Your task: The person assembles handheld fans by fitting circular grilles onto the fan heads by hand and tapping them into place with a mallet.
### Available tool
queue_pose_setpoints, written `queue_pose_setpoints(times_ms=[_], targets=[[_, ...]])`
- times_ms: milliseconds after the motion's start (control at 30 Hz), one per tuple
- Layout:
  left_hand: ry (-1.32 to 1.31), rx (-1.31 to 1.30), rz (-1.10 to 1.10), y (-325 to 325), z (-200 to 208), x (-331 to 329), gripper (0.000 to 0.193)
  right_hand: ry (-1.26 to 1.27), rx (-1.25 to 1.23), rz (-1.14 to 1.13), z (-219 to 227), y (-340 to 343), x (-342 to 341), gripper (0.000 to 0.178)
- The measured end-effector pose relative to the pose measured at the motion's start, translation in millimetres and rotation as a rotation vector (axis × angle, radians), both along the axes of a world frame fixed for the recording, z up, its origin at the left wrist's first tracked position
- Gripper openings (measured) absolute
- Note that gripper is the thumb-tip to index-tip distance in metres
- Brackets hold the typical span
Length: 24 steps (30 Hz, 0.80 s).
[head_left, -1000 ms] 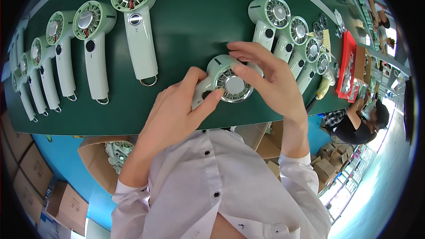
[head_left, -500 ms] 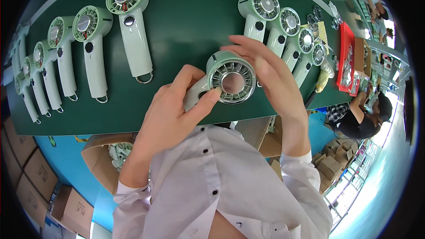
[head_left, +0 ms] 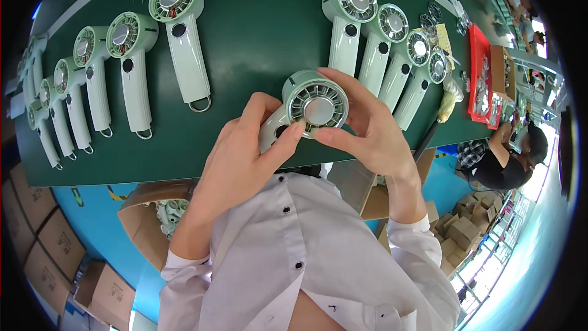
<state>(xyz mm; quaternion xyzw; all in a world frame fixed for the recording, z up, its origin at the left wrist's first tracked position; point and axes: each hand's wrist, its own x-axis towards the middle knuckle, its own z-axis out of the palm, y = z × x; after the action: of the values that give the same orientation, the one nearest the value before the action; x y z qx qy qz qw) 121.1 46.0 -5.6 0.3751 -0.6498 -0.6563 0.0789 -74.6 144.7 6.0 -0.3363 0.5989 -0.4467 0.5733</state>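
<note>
Above the table's near edge I hold a pale green handheld fan, its round head with the silver ring facing up. My left hand is closed round the handle, thumb tip on the lower left of the ring. My right hand grips the right side of the head, with its thumb pressed to the lower rim and fingers on the far side. Most of the handle is hidden by my left hand. Beyond my right hand lies a row of silver-ringed fans. To the left, several fans lie spread out, the nearest ones with red wires showing.
On the green table, silver rings and a yellow-wrapped tool lie at the right. A red tray of parts stands beyond them. A cardboard box sits below the front edge. A person works at far right.
My right hand, earlier spread beside the fan's head, has closed on it with the thumb at the ring. My left hand keeps its hold. The view has shifted slightly.
</note>
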Motion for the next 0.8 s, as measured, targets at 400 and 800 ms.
queue_pose_setpoints(times_ms=[400, 800], targets=[[-0.016, 0.149, 0.047, 6, -16, -2, 0.041, -0.154, -0.011, -0.082, -12, 11, 1, 0.074], [-0.135, 0.248, 0.123, -11, -19, -23, 0.046, 1.621, 0.497, -0.853, -75, 153, -122, 0.043]])
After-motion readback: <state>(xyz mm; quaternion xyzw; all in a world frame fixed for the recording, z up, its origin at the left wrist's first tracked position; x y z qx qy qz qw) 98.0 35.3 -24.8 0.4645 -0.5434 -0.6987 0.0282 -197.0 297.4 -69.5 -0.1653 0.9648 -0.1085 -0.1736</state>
